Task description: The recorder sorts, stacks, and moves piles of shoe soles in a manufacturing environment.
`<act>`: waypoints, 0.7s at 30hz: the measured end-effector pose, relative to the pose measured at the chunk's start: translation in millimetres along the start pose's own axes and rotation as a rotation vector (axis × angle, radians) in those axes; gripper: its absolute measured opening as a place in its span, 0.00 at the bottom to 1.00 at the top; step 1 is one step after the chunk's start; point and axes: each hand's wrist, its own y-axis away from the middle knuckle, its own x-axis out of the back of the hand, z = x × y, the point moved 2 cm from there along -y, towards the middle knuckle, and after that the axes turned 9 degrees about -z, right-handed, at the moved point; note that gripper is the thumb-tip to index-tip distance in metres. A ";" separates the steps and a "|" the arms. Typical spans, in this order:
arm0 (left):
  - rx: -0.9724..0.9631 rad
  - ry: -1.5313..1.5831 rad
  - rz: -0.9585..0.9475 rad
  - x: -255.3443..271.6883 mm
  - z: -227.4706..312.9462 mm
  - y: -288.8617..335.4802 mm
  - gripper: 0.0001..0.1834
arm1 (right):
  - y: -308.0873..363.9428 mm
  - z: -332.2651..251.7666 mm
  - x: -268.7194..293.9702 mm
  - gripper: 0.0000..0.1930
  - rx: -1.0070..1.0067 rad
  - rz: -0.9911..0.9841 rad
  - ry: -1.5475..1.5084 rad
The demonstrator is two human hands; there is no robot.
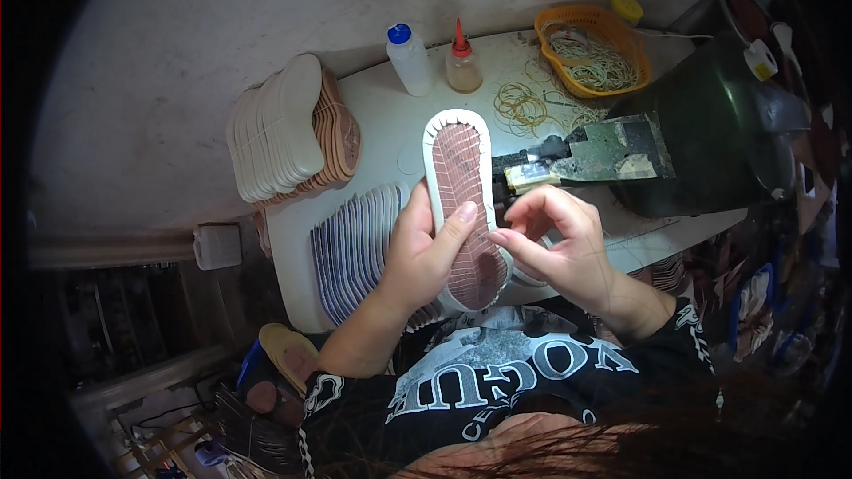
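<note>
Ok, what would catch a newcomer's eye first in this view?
Probably the shoe sole, pinkish-brown with a white rim, at the centre in the left hand, the right hand at its right edge. Then the orange basket of pale loops at upper right, and the red-tipped bottle to its left.

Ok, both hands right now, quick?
Left hand: closed on the white-edged sole piece, thumb across its face.
Right hand: partly curled at its right edge; can't tell whether pinching.
</note>
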 end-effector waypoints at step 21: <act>-0.346 -0.739 0.273 -40.6 -10.8 28.2 0.10 | -19.9 -23.5 62.1 0.07 0.192 -0.173 0.664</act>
